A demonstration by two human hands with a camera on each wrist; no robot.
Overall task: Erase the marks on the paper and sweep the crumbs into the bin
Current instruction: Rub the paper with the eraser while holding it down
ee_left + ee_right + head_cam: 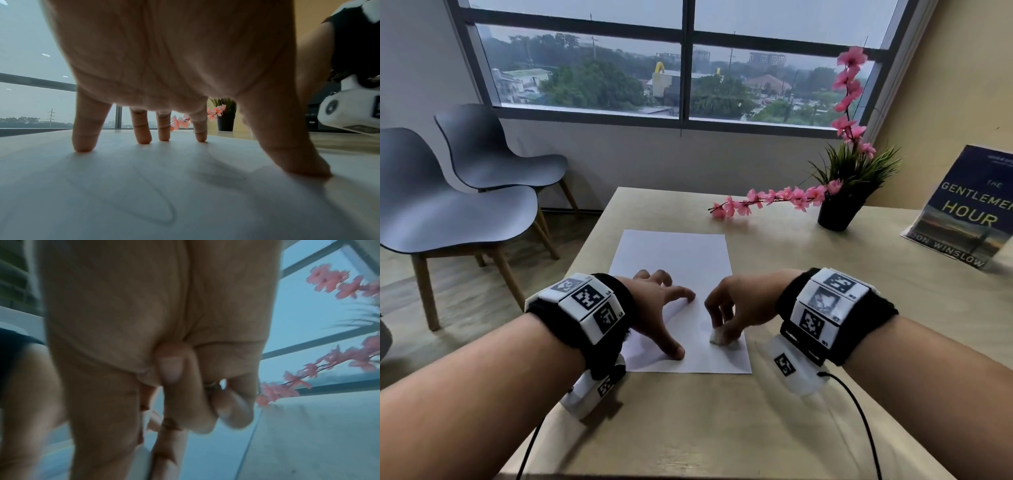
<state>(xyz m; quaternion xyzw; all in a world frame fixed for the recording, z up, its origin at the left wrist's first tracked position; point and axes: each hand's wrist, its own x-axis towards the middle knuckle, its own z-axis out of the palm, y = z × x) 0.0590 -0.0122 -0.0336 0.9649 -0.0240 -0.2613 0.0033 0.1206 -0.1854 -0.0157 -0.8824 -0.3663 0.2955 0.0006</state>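
A white sheet of paper point(674, 253) lies on the wooden table point(825, 308). My left hand point(667, 315) is spread on the sheet's near left part, pressing it down with straight fingertips point(82, 142) and thumb. The left wrist view shows faint pencil marks point(164, 216) on the paper point(102, 186) under that palm. My right hand point(722, 325) pinches a small white eraser point(717, 337) against the sheet near its lower right part. In the blurred right wrist view the right hand point(164, 426) has curled fingers. No bin is in view.
A black pot point(837, 212) with green leaves and pink flower stems point(767, 200) stands behind the paper to the right. A book point(965, 209) leans at the far right. Two grey chairs point(458, 212) stand left of the table, below a window.
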